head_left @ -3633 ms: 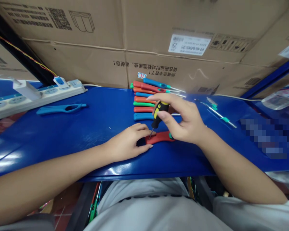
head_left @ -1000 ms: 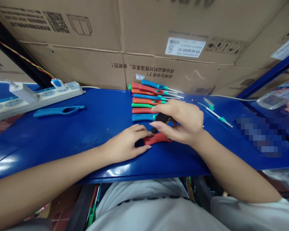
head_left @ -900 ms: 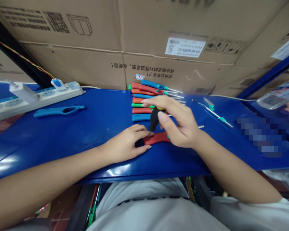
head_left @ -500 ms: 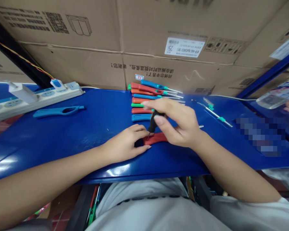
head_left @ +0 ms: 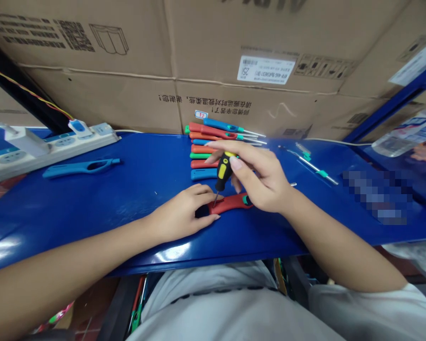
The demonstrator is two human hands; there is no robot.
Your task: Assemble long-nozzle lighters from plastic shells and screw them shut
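My left hand [head_left: 186,210] pinches the left end of a red long-nosed lighter [head_left: 229,203] between thumb and fingers, pressing it on the blue table. In my right hand [head_left: 259,177] is a short black and yellow screwdriver [head_left: 223,173], gripped near the top of its handle and tilted slightly. Its tip meets the red lighter's body close to my left fingers. The lighter's right part lies behind my right hand. Just beyond both hands lies a row of several red, orange, green and blue lighters [head_left: 204,175] with metal tubes, partly covered by my right fingers.
A blue lighter handle [head_left: 81,168] lies on the left, near a white power strip [head_left: 62,144] with plugs. To the right are a loose metal tube with a green piece [head_left: 317,171] and a plastic bottle [head_left: 394,139]. A large cardboard box [head_left: 128,94] stands along the back.
My right fingers have loosened and spread, baring more of the screwdriver's yellow and black handle. The tip stays on the red lighter, and my left hand holds its place.
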